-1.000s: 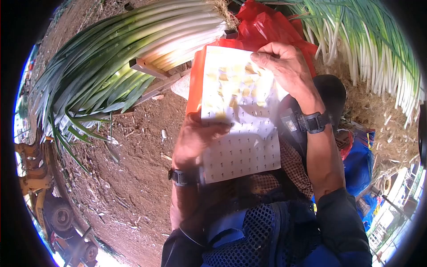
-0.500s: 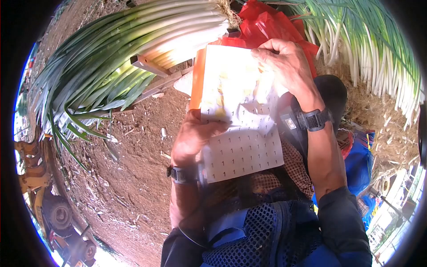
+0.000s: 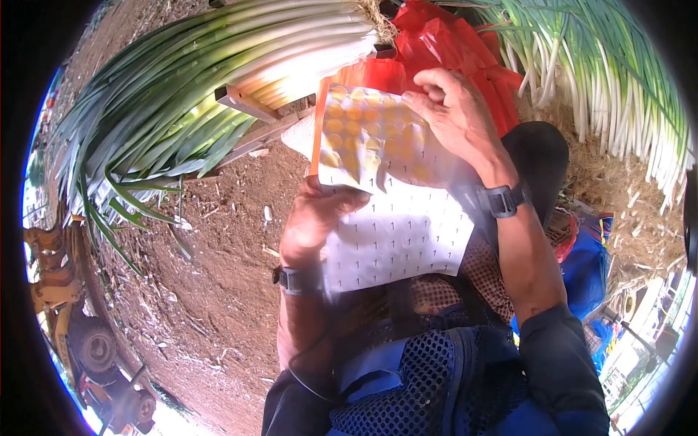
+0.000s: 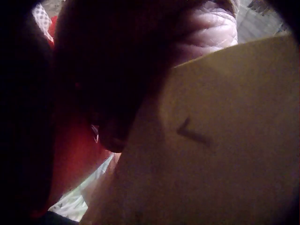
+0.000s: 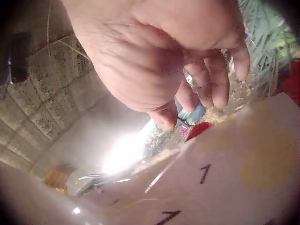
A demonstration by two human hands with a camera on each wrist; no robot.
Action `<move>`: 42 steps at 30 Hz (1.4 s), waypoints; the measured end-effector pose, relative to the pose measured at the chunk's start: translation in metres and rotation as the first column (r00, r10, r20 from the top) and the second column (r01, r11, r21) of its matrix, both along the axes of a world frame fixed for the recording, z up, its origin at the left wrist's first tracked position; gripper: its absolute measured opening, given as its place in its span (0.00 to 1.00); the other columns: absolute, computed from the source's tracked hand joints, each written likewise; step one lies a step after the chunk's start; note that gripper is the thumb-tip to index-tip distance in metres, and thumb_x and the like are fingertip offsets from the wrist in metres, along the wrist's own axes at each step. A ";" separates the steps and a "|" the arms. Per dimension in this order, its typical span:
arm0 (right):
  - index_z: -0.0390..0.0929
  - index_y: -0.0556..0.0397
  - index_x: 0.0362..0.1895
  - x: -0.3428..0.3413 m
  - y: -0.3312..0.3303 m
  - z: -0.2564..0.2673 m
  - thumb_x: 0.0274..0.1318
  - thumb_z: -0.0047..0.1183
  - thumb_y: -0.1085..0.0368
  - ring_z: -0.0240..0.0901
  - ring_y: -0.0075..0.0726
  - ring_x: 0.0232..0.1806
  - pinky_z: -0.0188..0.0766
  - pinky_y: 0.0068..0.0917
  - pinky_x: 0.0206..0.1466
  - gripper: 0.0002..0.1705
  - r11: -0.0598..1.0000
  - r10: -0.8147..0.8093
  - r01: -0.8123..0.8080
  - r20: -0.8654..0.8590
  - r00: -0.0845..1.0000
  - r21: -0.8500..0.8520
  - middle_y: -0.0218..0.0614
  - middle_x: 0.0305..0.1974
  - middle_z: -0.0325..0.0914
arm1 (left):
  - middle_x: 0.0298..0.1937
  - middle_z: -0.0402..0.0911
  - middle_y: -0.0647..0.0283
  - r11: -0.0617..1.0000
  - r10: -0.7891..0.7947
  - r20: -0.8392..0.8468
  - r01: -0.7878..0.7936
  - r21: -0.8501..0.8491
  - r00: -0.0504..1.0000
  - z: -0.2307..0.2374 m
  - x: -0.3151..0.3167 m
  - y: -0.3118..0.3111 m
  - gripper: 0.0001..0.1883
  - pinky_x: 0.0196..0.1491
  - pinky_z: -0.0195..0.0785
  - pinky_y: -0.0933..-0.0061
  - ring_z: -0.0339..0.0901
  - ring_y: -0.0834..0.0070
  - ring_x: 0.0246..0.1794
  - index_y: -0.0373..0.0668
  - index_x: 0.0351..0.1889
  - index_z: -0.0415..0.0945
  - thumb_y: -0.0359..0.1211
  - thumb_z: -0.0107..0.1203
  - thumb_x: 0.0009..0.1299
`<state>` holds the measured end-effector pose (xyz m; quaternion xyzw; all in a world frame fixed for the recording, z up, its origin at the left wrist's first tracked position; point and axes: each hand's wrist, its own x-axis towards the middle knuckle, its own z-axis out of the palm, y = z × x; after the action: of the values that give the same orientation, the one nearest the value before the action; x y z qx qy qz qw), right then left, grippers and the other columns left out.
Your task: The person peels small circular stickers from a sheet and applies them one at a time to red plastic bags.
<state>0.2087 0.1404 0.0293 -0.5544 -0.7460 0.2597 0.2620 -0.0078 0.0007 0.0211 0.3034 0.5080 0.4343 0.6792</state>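
Observation:
My left hand [image 3: 311,221] grips the left edge of a white sheet of round stickers [image 3: 396,240] printed with "1"s, thumb lying across its front. Yellowish circles cover the sheet's upper half. Along its left edge shows an orange-red backing [image 3: 318,127]. In the left wrist view, the sheet [image 4: 234,131] fills the right side, one "1" visible, and the hand is mostly in shadow. At the sheet's upper right corner is my right hand [image 3: 462,120]. The right wrist view shows that hand [image 5: 164,56] just above the sheet [image 5: 225,187], fingers loosely bent, nothing visible between them.
Leeks [image 3: 211,80] lie on a rack with a wooden post [image 3: 247,103] at the upper left. More leeks [image 3: 582,65] lie at the upper right. A red plastic bag [image 3: 443,43] sits behind the sheet, a blue bag [image 3: 585,272] at the right. Bare soil [image 3: 203,291] lies left.
My right hand has come off the sheet's top right corner, its fingers loosening. The sheet has tilted, its top edge dropping and the yellowish circles showing more plainly. My left hand keeps its grip.

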 end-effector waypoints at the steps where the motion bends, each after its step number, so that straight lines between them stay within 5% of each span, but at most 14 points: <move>1: 0.81 0.54 0.44 0.004 -0.001 0.005 0.56 0.64 0.56 0.80 0.43 0.43 0.75 0.35 0.46 0.17 0.989 0.023 -0.026 0.026 0.999 0.143 0.44 0.39 0.81 | 0.31 0.85 0.68 1.000 -0.003 0.012 0.003 0.000 1.000 -0.007 -0.002 -0.002 0.08 0.36 0.68 0.81 0.76 0.85 0.29 0.37 0.39 0.85 0.24 0.64 0.62; 3: 0.81 0.54 0.42 0.005 -0.006 0.032 0.55 0.64 0.61 0.80 0.42 0.42 0.75 0.34 0.45 0.14 0.929 0.118 -0.127 0.048 0.992 0.347 0.43 0.38 0.81 | 0.32 0.85 0.68 1.000 -0.008 0.014 0.008 0.001 1.000 -0.012 -0.002 -0.003 0.08 0.37 0.69 0.80 0.76 0.85 0.30 0.37 0.41 0.85 0.24 0.64 0.63; 6: 0.80 0.55 0.39 0.007 -0.021 0.072 0.55 0.63 0.66 0.79 0.38 0.38 0.74 0.32 0.41 0.09 0.931 0.280 -0.299 -0.115 0.953 -0.209 0.43 0.36 0.79 | 0.35 0.85 0.67 1.000 0.019 0.017 -0.019 -0.009 1.000 -0.009 0.002 -0.001 0.11 0.38 0.69 0.80 0.76 0.84 0.31 0.38 0.44 0.83 0.24 0.64 0.64; 7: 0.80 0.57 0.37 0.006 -0.026 0.067 0.55 0.61 0.68 0.78 0.36 0.33 0.73 0.30 0.37 0.07 0.902 0.342 -0.389 -0.241 0.908 -0.188 0.41 0.33 0.78 | 0.36 0.85 0.67 0.999 0.049 0.041 -0.048 -0.021 0.998 -0.007 0.004 0.001 0.12 0.38 0.70 0.80 0.76 0.84 0.31 0.38 0.46 0.82 0.24 0.64 0.64; 11: 0.80 0.59 0.38 0.012 -0.040 0.065 0.56 0.62 0.69 0.77 0.32 0.33 0.73 0.28 0.38 0.08 0.957 0.214 -0.234 -0.127 0.969 -0.173 0.40 0.33 0.78 | 0.38 0.85 0.67 0.994 0.105 0.144 -0.105 -0.005 0.984 -0.011 0.004 -0.001 0.14 0.40 0.70 0.80 0.78 0.84 0.34 0.40 0.49 0.81 0.25 0.64 0.65; 14: 0.80 0.59 0.40 0.023 -0.045 0.067 0.55 0.63 0.69 0.76 0.29 0.35 0.73 0.28 0.39 0.09 0.905 0.113 -0.173 -0.171 0.979 -0.388 0.38 0.34 0.78 | 0.38 0.85 0.68 0.996 0.091 0.199 -0.090 -0.014 0.976 -0.013 0.001 -0.004 0.13 0.41 0.71 0.79 0.79 0.84 0.36 0.41 0.48 0.82 0.26 0.64 0.65; 20: 0.80 0.60 0.39 0.026 -0.058 0.044 0.51 0.66 0.72 0.76 0.26 0.37 0.73 0.25 0.41 0.11 0.900 0.162 -0.242 -0.237 0.958 -0.364 0.32 0.36 0.76 | 0.38 0.86 0.69 0.991 0.136 0.127 -0.133 -0.034 0.983 -0.005 0.006 0.000 0.12 0.41 0.70 0.79 0.78 0.84 0.35 0.41 0.46 0.83 0.26 0.65 0.64; 25: 0.82 0.59 0.34 0.017 -0.062 0.023 0.47 0.65 0.72 0.81 0.40 0.32 0.77 0.33 0.37 0.08 0.934 0.249 -0.304 -0.269 0.931 -0.188 0.41 0.31 0.80 | 0.37 0.86 0.69 0.991 0.110 0.065 -0.104 -0.080 0.992 -0.007 0.001 0.000 0.12 0.41 0.70 0.79 0.78 0.84 0.34 0.40 0.45 0.84 0.25 0.65 0.63; 31: 0.82 0.58 0.29 0.005 -0.069 0.013 0.45 0.65 0.70 0.81 0.43 0.32 0.78 0.35 0.37 0.06 0.953 0.196 -0.232 -0.186 0.963 -0.194 0.40 0.29 0.80 | 0.37 0.87 0.69 0.988 0.136 0.069 -0.130 -0.083 0.988 -0.009 0.002 -0.003 0.13 0.41 0.70 0.79 0.79 0.85 0.34 0.41 0.44 0.85 0.23 0.64 0.61; 36: 0.81 0.58 0.29 0.003 -0.069 0.018 0.47 0.64 0.68 0.81 0.38 0.32 0.77 0.32 0.37 0.06 0.916 0.099 -0.193 -0.269 0.958 -0.352 0.38 0.27 0.80 | 0.34 0.86 0.70 0.986 0.152 0.036 -0.149 -0.071 0.988 -0.008 0.006 -0.003 0.11 0.40 0.70 0.80 0.78 0.86 0.33 0.42 0.42 0.85 0.24 0.65 0.61; 42: 0.81 0.60 0.29 0.008 -0.063 0.014 0.51 0.60 0.66 0.79 0.33 0.31 0.74 0.28 0.35 0.08 0.740 0.018 -0.210 -0.294 0.956 -0.639 0.37 0.25 0.80 | 0.33 0.86 0.70 0.989 0.109 0.033 -0.105 -0.100 0.993 -0.006 0.005 -0.002 0.10 0.39 0.68 0.81 0.77 0.86 0.32 0.42 0.40 0.86 0.22 0.64 0.61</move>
<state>0.2172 0.0778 0.0430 -0.5233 -0.5949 0.5961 0.1297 -0.0024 -0.0010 0.0150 0.2334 0.5311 0.4504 0.6787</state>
